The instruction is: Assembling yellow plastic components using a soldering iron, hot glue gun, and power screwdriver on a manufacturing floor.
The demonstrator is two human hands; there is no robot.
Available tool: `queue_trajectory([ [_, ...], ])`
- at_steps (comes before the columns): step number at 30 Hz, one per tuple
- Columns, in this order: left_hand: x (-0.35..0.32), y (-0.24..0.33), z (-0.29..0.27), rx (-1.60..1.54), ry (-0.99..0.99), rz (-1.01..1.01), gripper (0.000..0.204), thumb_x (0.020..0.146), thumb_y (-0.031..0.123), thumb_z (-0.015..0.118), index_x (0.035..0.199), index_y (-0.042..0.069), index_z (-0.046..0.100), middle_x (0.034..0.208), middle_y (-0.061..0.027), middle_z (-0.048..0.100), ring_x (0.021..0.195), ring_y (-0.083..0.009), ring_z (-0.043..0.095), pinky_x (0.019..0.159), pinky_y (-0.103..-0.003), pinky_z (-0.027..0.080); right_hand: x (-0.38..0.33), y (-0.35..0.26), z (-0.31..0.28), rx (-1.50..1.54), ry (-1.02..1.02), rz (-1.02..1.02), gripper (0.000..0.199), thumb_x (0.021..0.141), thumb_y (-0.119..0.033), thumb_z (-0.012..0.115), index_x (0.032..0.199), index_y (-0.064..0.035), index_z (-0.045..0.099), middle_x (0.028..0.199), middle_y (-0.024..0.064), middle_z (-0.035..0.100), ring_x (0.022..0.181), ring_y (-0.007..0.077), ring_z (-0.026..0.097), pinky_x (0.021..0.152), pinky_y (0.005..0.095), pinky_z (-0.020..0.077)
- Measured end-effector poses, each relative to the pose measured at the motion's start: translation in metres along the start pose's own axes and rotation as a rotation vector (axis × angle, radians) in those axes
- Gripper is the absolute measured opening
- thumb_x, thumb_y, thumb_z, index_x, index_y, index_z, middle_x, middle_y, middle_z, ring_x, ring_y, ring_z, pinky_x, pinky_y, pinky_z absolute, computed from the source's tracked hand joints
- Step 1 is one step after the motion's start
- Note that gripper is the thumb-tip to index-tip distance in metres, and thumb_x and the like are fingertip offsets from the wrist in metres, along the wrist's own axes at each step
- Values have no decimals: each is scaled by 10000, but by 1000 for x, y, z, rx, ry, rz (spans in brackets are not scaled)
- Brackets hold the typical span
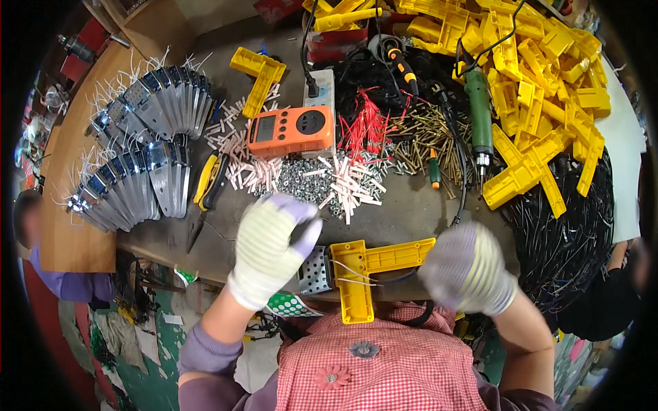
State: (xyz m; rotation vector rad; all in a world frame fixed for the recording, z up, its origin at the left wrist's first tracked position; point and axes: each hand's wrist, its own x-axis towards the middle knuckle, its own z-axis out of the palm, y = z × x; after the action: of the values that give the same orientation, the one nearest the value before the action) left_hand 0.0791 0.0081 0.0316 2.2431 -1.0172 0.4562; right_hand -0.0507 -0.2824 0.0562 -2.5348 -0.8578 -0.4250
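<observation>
A yellow T-shaped plastic housing lies at the front edge of the table. A perforated metal piece adjoins its left side, and pale wires and a dark cable cross it. My left hand, in a striped glove, hovers over the metal piece's upper left. Its thumb and forefinger curl toward each other in a pinch; anything between the tips is too small to make out. My right hand, gloved too, is at the housing's right arm, where the cable disappears beneath it. Motion smears its curled fingers.
Beyond my hands are nuts, pale tubes, an orange meter and screws. Pliers and metal blades lie left. A green electric screwdriver, yellow housings and black cables are right.
</observation>
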Motion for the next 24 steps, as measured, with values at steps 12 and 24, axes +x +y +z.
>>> queue_trajectory([
  [12,9,-21,6,53,-276,61,192,692,75,754,849,72,643,787,-99,602,745,-313,590,710,-416,481,-32,-30,42,-38,28,-19,116,709,-164,710,810,-141,658,1120,37,689,1072,222,629,924,418,504],
  [24,40,12,21,431,-587,124,188,833,274,635,826,118,740,727,-129,699,687,-291,678,630,-447,505,63,-4,40,789,71,771,135,878,-67,672,977,-4,605,716,65,612,641,138,600,621,281,490],
])
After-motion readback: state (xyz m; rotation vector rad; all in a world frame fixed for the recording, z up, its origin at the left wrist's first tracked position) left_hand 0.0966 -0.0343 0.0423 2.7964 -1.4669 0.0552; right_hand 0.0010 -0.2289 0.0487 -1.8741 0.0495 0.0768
